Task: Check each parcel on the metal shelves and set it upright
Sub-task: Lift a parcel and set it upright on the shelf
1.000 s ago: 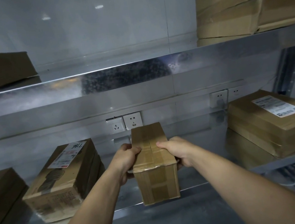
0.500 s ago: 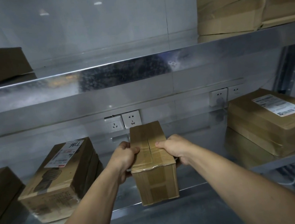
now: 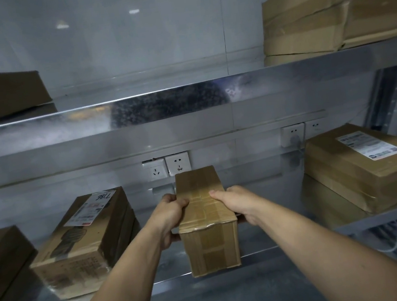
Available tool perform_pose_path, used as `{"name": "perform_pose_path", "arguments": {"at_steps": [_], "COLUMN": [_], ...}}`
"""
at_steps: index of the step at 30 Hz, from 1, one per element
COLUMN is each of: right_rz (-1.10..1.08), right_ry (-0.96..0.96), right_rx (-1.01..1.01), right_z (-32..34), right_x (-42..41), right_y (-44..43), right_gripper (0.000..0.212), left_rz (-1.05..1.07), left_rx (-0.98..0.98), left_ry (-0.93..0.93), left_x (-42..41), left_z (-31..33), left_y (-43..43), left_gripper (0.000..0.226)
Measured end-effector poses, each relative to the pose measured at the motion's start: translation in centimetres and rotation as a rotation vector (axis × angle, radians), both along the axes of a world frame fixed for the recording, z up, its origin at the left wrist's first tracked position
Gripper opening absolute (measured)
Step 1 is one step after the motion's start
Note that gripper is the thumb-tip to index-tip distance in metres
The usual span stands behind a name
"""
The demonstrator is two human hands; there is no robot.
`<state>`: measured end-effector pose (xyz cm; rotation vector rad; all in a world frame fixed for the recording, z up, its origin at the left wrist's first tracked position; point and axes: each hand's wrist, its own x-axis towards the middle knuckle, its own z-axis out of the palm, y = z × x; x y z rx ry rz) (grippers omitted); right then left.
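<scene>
Taped parcel (image 3: 202,200), middle of the lower shelf (image 3: 166,262): a long brown carton lying lengthwise, one end toward you and the other toward the back wall. Its near end face stands at the shelf's front lip. You cannot tell whether its base rests on the metal or is held just off it.

Your left hand (image 3: 169,214) grips the left long edge, thumb on the taped top and fingers curled down the side. Your right hand (image 3: 239,205) grips the right long edge the same way, its fingers wrapped under and mostly hidden.

Bare metal lies on both sides of the parcel. To the left, a labelled box (image 3: 86,241) sits at an angle, apart from your left forearm. To the right, a wider strip separates the parcel from a stacked pair of flat boxes (image 3: 359,168).

Behind the far end, the wall sockets (image 3: 178,164) sit just above the carton's top edge. The upper shelf (image 3: 138,112) runs well above the parcel and carries a box at left (image 3: 3,94) and large cartons at right (image 3: 325,9).
</scene>
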<state>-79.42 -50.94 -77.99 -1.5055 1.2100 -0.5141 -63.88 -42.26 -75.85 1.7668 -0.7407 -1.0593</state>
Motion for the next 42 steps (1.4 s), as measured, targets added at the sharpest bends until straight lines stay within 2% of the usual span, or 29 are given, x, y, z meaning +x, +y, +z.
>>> {"name": "perform_pose_path", "arguments": {"at_steps": [3,7,12,14,18,22,25,28,30,33,37,39,42], "right_rz": [0.008,-0.032,-0.056,-0.049,-0.059,-0.082,-0.073,-0.056,-0.031,-0.014,-0.035,-0.059,-0.073], "right_ry": [-0.077,-0.144,-0.258,-0.300,-0.370,-0.411,-0.418,-0.403,-0.381,-0.355,-0.307,-0.278,-0.271], "right_rx": [0.014,0.024,0.116,0.142,0.193,0.235,0.265,0.268,0.250,0.241,0.191,0.173,0.164], "right_z": [0.5,1.0,2.5,3.0,3.7,3.9,3.9,4.1,4.4,4.7,4.4,4.2,4.1], "right_x": [0.0,0.0,-0.7,-1.1,-1.1,-1.2,-1.2,-1.2,-1.2,-1.3,-0.8,-0.7,-0.7], "right_y": [0.2,0.0,0.3,0.4,0.6,0.5,0.6,0.9,1.2,1.3,0.9,0.7,0.8], "right_gripper": [0.043,0.071,0.039,0.037,0.040,0.064,0.074,0.072,0.058,0.047,0.059,0.067,0.058], "left_rz": [-0.001,0.000,-0.004,0.004,0.035,0.049,0.048,0.030,0.024,0.019,-0.011,-0.027,-0.033], "left_rx": [-0.031,-0.096,-0.163,-0.197,-0.214,-0.212,-0.206,-0.168,-0.155,-0.164,-0.150,-0.140,-0.141], "left_ry": [0.025,0.045,0.115,0.136,0.165,0.220,0.237,0.293,0.332,0.254,0.169,0.131,0.117], "left_x": [-0.3,-0.2,0.3,0.3,0.6,1.0,1.3,1.3,1.1,1.1,0.4,0.2,0.3], "left_z": [0.8,1.7,2.3,2.4,2.8,3.0,2.7,2.4,2.5,2.7,3.0,2.9,2.7], "left_y": [0.4,0.6,0.6,0.7,0.7,0.8,0.7,0.6,0.6,0.6,0.6,0.5,0.6], "left_gripper": [0.021,0.021,0.031,0.034,0.047,0.057,0.068,0.093,0.099,0.088,0.051,0.042,0.035]}}
